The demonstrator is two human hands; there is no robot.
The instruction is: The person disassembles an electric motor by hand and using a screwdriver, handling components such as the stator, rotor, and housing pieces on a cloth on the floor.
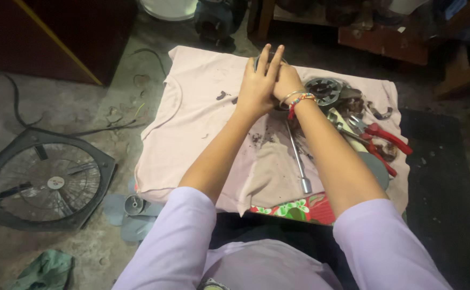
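Both hands were stacked, the left hand (258, 81) laid flat with fingers straight over the right hand (286, 80), pressing down on a round metal part (260, 57) at the far edge of the pink cloth (202, 123); whether the right closed around it I could not tell. Only a sliver of its rim showed, so I judged a slip likely: the cloth could slide under the push. If the hands skidded right, they would hit the motor piece (325, 89) and red pliers (381, 138), and the long socket wrench (297, 156) lay just under the wrists.
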